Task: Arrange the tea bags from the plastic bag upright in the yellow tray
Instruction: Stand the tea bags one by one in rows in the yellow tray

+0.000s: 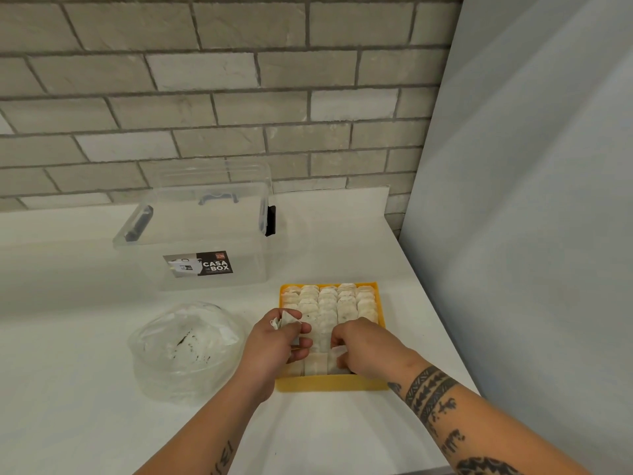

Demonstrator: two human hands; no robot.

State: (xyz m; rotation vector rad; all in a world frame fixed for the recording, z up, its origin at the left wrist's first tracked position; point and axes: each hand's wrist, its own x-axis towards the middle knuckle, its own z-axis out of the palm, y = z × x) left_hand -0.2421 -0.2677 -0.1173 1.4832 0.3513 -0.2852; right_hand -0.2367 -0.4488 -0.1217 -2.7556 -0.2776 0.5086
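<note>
1. A white worktop (85, 423) runs along a grey brick wall (205, 97), with a plain pale panel (531, 200) closing off the right side.
2. Seen from the person's own head, both bare forearms reach forward to a yellow tray (329, 383) near the worktop's right edge.
3. The tray is packed with tea bags (329, 303) standing on edge in neat rows from the far wall towards the near one. Each leans on its neighbour, which keeps them upright.
4. The left hand (274, 344) is over the tray's near left corner. Its fingers (301, 329) are curled around a small bunch of tea bags, probably a ready supply kept close to the gap.
5. The right hand (366, 347) is over the near rows with its fingers (337, 339) bent downwards. They seem to pinch one tea bag and tuck it into place, though the grip is partly hidden.
6. The plastic bag (185, 347) lies open just left of the tray, within easy reach. It looks crumpled, with white contents and some dark specks inside.
7. Behind it stands a clear storage box (191, 241) labelled "CASA BOX", well apart from the hands.
8. Judging by the full rows, the task is nearly done, with only the near strip left to fill.
</note>
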